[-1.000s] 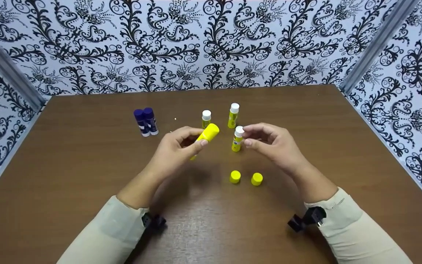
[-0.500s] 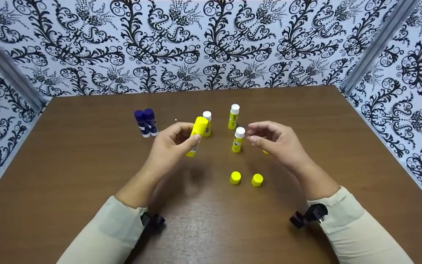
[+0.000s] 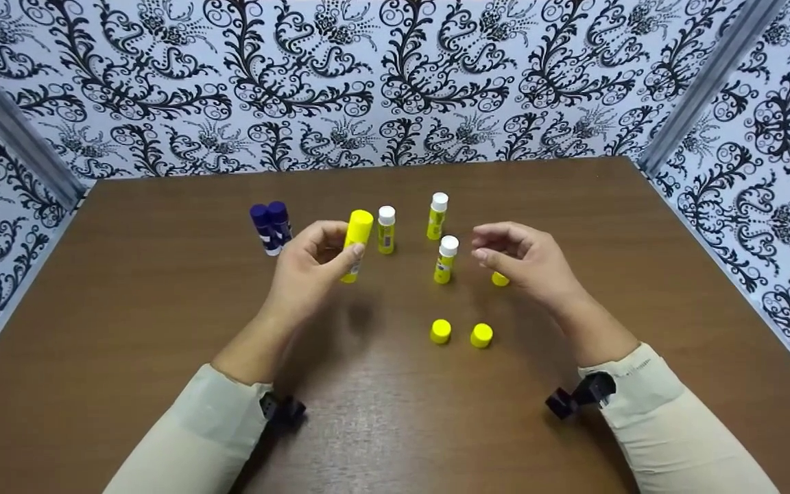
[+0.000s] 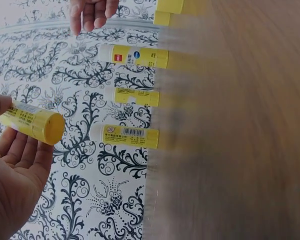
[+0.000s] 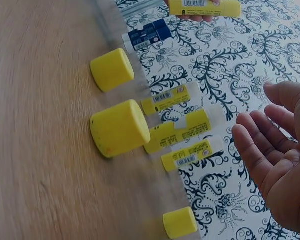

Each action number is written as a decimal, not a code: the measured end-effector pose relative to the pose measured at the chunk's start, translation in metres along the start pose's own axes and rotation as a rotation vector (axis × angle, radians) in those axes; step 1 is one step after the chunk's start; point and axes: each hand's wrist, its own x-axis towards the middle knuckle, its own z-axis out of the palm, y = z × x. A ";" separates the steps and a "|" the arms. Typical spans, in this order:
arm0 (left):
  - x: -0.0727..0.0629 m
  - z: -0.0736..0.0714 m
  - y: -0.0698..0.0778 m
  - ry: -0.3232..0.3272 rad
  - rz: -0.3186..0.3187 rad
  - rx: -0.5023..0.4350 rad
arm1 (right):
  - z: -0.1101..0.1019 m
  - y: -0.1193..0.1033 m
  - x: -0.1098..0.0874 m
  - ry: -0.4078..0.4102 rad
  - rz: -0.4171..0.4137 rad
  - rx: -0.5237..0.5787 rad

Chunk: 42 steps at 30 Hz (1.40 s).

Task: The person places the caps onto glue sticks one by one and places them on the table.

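Observation:
My left hand (image 3: 302, 278) grips a capped yellow glue stick (image 3: 358, 232) above the table, thumb across its near side. The stick stands almost upright in the head view. My right hand (image 3: 535, 264) hovers with loosely bent fingers and nothing in them. Beneath it a yellow cap (image 3: 500, 279) is partly hidden. Between the hands, three yellow glue sticks with bare white tops stand upright: a left one (image 3: 386, 232), a back one (image 3: 437, 218) and a front one (image 3: 444, 262). Closer to me sit two more yellow caps, one left (image 3: 441, 332) and one right (image 3: 481, 336).
Two dark blue glue sticks (image 3: 270, 228) stand side by side at the back left, just beyond my left hand. The brown table (image 3: 367, 425) ends at a patterned white-and-black wall (image 3: 395, 89) behind, with similar panels at both sides.
My left hand has moved left with the yellow glue stick and turned it from tilted to nearly upright. My right hand has drawn slightly right, away from the front glue stick, uncovering part of a cap.

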 end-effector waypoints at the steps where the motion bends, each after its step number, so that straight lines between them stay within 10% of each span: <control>1: 0.000 0.000 0.000 0.010 0.003 -0.006 | 0.000 0.000 0.000 -0.001 0.003 -0.005; 42: 0.019 -0.037 -0.021 0.384 0.100 -0.030 | -0.020 0.026 0.011 0.034 0.055 -0.062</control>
